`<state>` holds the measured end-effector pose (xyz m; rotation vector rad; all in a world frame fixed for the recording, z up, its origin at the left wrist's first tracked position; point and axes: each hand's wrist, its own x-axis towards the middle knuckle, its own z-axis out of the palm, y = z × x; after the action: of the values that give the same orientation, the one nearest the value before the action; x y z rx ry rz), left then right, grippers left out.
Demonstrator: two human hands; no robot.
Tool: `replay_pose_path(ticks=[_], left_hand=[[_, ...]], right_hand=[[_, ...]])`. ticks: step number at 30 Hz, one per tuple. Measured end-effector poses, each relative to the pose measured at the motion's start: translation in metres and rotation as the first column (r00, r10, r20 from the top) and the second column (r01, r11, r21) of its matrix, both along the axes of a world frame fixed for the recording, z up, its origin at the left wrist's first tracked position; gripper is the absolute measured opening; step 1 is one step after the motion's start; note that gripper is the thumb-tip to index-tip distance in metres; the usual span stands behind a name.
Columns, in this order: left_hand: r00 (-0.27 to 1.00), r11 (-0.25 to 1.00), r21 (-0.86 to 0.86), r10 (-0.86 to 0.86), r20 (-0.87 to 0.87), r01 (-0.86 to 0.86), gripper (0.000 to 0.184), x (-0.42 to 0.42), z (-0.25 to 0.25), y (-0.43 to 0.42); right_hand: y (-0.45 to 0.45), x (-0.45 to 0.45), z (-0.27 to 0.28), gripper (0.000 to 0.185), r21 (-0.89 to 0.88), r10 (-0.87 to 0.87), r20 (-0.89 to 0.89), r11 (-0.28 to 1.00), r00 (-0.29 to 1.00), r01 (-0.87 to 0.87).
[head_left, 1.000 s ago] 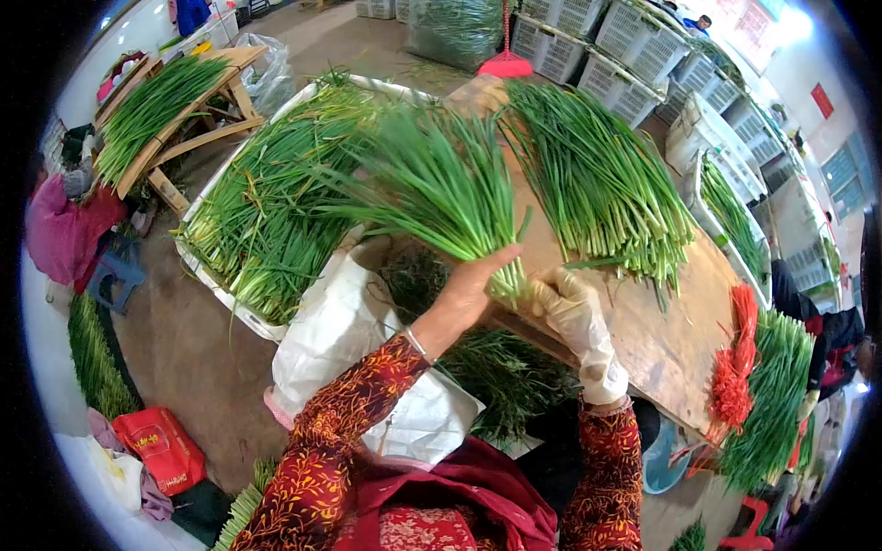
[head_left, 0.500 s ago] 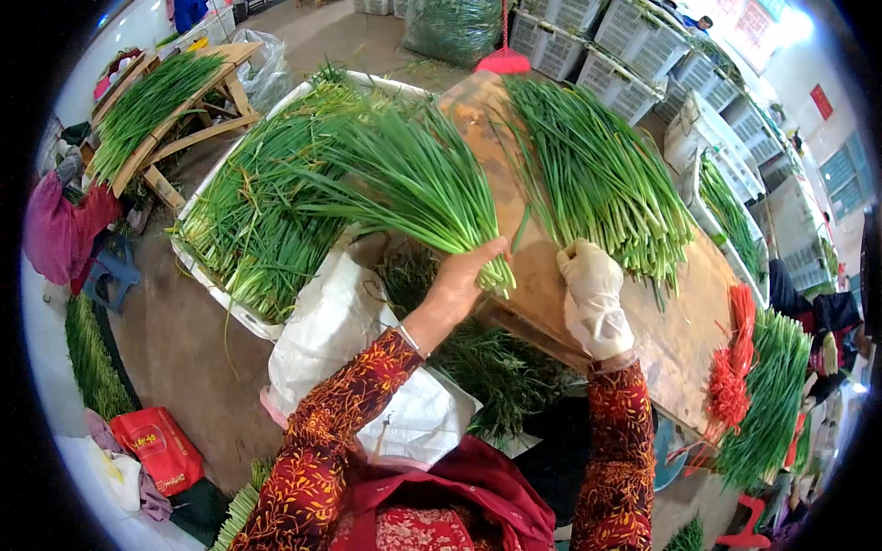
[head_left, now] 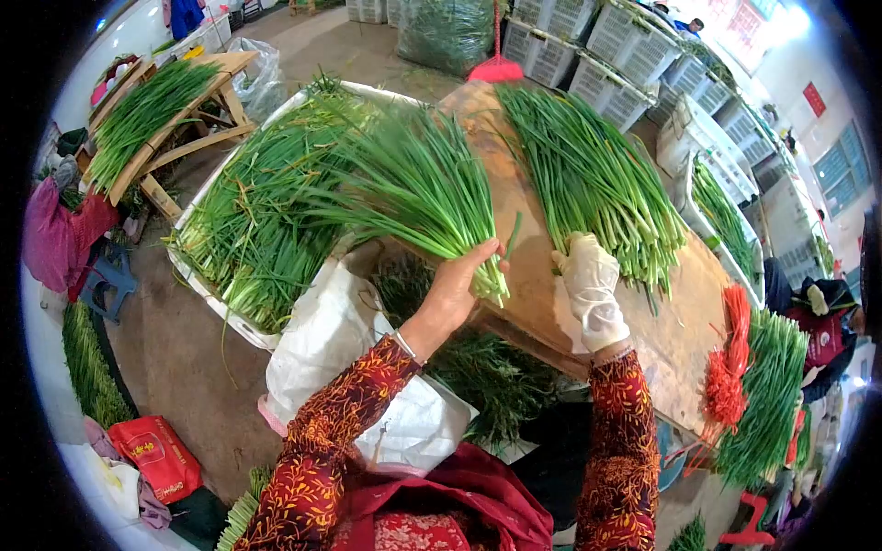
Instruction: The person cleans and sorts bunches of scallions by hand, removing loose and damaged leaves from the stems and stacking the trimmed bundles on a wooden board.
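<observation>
My bare left hand [head_left: 457, 286] is closed around a bunch of garlic chives [head_left: 427, 197] near its pale cut ends. The leaves fan up and left over the white crate. My right hand [head_left: 590, 280], in a whitish glove, is closed at the lower left edge of a pile of garlic chives [head_left: 597, 165] on the wooden board [head_left: 666, 349]. A bit of green shows by its fingertips; what they hold is mostly hidden. A loose green leaf piece [head_left: 514, 234] is between my two hands.
A white crate [head_left: 216, 308] heaped with chives stands left of the board. Red ties [head_left: 729, 390] lie at the board's right end, beside more chives [head_left: 767, 395]. White crates [head_left: 634, 46] are stacked at the back. A co-worker's dark sleeve [head_left: 831, 303] shows far right.
My left hand, with its bunch, has dipped slightly. My right hand stays by the pile's edge, its fingers still closed. The view has shifted a little.
</observation>
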<state>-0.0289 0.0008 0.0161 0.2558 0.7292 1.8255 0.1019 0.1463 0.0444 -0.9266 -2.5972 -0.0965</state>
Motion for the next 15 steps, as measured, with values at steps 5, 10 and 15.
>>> replay_pose_path(ticks=[5,10,15], left_hand=[[1.0,1.0,-0.027,0.014,0.017,-0.013,0.019,0.0,-0.011,-0.002],[1.0,1.0,-0.014,-0.002,-0.019,0.002,0.019,0.003,-0.01,-0.005],[0.999,0.998,0.055,0.035,-0.036,-0.033,0.025,0.022,-0.013,-0.002]], right_hand=[[0.005,-0.007,0.005,0.02,-0.208,-0.162,0.159,0.959,0.974,0.193],[-0.034,0.018,0.024,0.018,-0.887,-0.286,-0.439,0.288,0.852,-0.361],[-0.076,0.024,0.012,0.015,-0.888,-0.342,-0.458,0.146,0.82,-0.435]])
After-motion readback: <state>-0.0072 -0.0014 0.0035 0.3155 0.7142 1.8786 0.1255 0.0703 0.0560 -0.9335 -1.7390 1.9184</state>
